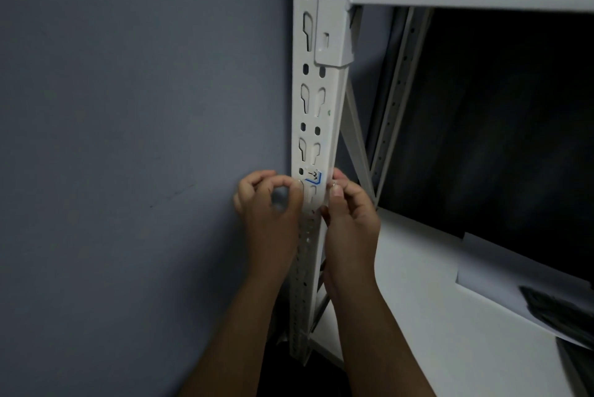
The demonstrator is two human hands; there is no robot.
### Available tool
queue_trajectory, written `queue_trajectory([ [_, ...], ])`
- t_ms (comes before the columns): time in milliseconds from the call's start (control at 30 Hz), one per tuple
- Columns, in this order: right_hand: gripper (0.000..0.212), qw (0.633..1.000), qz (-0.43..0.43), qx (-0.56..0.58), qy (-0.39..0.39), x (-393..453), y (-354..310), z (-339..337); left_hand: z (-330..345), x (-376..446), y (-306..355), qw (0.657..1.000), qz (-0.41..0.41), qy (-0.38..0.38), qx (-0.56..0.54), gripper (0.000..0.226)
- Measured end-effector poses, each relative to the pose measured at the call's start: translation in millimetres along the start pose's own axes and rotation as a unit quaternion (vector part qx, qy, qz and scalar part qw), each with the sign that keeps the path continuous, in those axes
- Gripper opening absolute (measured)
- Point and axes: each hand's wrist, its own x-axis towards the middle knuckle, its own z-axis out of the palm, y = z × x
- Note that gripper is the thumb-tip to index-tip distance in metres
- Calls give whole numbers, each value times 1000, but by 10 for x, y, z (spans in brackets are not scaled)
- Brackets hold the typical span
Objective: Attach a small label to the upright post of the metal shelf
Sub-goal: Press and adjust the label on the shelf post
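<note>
White label [313,178] with a blue edge sits on the upright post [316,126] — just above and between both hands; left hand [270,203] and right hand [348,213] curl, fingertips pinching the post's edges.

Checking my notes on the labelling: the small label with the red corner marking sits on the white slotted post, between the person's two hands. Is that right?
Not quite. The head view shows the label has a blue corner marking, not red. The rest holds: it sits on the white slotted post, between the left hand and the right hand.
</note>
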Motion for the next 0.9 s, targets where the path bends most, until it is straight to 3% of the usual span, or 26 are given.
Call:
queue_trajectory([
  [233,16,1000,-3,-1,-4,-16,-35,-6,-111,23,108,995,14,-41,-88,26],
  [367,23,989,-114,-86,23,-54,-116,11,-201,20,200,989,8,-95,-116,23],
  [467,24,983,-148,-108,-12,-96,-181,22,-266,15,205,979,0,-143,-148,19],
  [667,21,994,-69,-47,-74,-170,-275,25,-406,-13,242,965,-1,-206,-160,10],
  [900,19,992,-32,-36,-118,-224,-296,21,-451,-9,242,964,-24,-185,-191,12],
])
